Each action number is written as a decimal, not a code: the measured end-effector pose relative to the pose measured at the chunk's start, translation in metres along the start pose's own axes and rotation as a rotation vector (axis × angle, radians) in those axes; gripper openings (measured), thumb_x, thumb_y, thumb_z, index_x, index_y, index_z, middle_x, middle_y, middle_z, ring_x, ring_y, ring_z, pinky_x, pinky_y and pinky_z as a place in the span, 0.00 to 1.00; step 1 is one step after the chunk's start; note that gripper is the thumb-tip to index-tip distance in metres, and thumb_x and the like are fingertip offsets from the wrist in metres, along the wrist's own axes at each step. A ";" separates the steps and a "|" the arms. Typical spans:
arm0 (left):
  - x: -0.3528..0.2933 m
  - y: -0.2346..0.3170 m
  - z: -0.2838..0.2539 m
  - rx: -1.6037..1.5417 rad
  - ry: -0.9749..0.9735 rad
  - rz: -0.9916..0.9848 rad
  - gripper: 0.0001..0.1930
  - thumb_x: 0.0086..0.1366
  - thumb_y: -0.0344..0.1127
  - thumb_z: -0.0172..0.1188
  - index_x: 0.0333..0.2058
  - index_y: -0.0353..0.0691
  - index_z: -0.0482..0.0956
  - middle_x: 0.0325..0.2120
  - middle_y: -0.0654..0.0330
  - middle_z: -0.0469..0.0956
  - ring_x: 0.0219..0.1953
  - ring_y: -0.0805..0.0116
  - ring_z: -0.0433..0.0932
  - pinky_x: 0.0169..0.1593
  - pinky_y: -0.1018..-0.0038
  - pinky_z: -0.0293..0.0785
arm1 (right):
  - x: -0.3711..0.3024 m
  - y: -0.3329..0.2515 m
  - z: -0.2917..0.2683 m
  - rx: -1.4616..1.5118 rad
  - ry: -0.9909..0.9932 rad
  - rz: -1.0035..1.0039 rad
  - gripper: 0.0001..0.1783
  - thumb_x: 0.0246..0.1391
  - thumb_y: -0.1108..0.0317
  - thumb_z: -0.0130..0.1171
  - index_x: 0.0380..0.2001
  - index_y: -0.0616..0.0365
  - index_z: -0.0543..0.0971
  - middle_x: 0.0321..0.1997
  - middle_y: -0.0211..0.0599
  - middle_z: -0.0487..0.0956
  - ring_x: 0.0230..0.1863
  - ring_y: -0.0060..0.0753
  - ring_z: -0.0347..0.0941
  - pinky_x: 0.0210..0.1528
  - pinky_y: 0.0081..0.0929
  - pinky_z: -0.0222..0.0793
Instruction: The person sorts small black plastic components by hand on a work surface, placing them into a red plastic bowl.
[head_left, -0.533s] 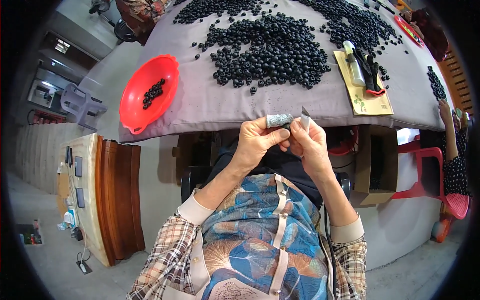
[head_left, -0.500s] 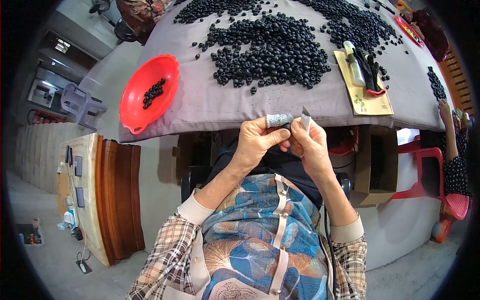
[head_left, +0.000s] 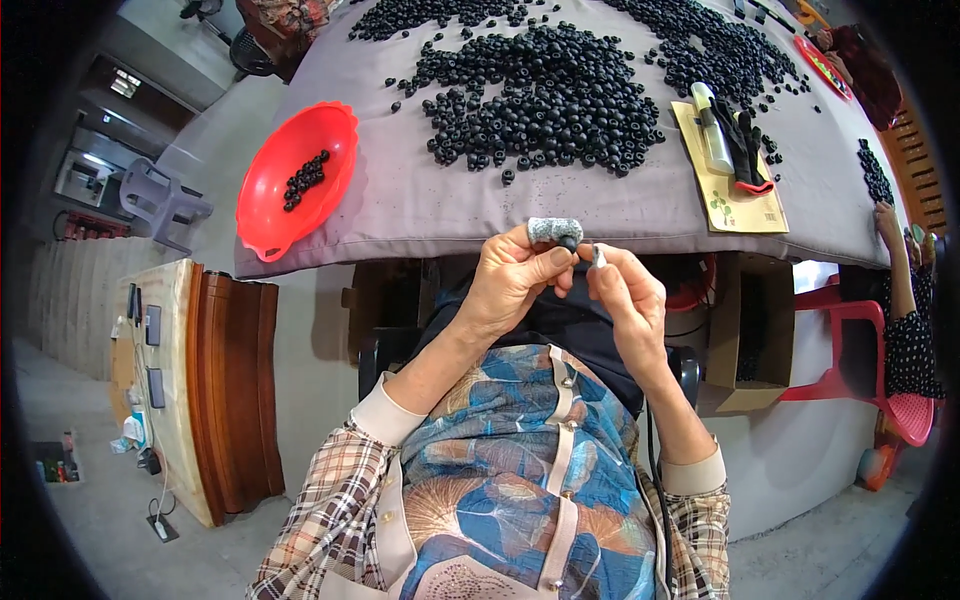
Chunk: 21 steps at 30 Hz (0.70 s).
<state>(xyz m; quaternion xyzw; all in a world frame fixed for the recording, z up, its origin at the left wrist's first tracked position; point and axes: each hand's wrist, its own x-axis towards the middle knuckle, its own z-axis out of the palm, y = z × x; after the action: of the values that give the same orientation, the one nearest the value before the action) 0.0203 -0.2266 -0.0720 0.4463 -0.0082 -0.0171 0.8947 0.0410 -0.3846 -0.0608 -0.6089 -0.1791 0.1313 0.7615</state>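
My left hand (head_left: 513, 272) pinches a small black bead (head_left: 568, 243) between thumb and index finger, above the table's front edge. A grey knitted finger sleeve (head_left: 548, 229) covers that index finger. Close beside it, my right hand (head_left: 630, 292) grips a small knife blade (head_left: 598, 257), of which only a short pale piece shows between thumb and finger. Beyond both hands lies a large heap of black beads (head_left: 545, 100) with holes. At the left, a red plastic bowl (head_left: 275, 205) holds several black beads.
A yellow card (head_left: 752, 215) lies right of the heap, with a clear tube (head_left: 712, 140) and a black glove (head_left: 742, 150) on it. Another person's hand (head_left: 888, 225) rests at the table's right edge near a red chair (head_left: 850, 340). A cardboard box (head_left: 725, 390) stands below.
The knife blade, upright before, has turned in my right hand and now shows less. My left hand has raised the bead into clearer view.
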 end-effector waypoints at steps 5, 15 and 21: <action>-0.002 0.002 0.004 -0.029 -0.007 -0.013 0.09 0.57 0.28 0.57 0.38 0.36 0.75 0.25 0.63 0.75 0.23 0.78 0.71 0.27 0.84 0.68 | 0.000 -0.003 0.003 -0.213 0.010 -0.120 0.13 0.51 0.71 0.55 0.40 0.65 0.74 0.26 0.26 0.73 0.26 0.11 0.63 0.26 0.10 0.59; -0.002 0.002 0.003 -0.015 -0.002 -0.019 0.09 0.58 0.27 0.56 0.38 0.35 0.75 0.24 0.63 0.75 0.22 0.80 0.70 0.27 0.85 0.68 | 0.000 -0.004 0.002 -0.328 0.020 -0.181 0.12 0.50 0.71 0.56 0.39 0.63 0.76 0.27 0.32 0.76 0.24 0.13 0.67 0.22 0.11 0.59; -0.001 0.003 0.003 -0.010 -0.016 -0.016 0.09 0.58 0.26 0.55 0.38 0.34 0.75 0.24 0.63 0.75 0.22 0.79 0.70 0.27 0.85 0.69 | 0.000 -0.005 -0.001 -0.382 0.003 -0.148 0.12 0.50 0.70 0.56 0.38 0.63 0.76 0.27 0.32 0.76 0.24 0.13 0.66 0.21 0.12 0.58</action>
<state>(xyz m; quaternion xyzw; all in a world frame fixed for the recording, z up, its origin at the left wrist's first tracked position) 0.0195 -0.2272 -0.0683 0.4419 -0.0119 -0.0277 0.8965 0.0417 -0.3864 -0.0560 -0.7278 -0.2439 0.0378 0.6399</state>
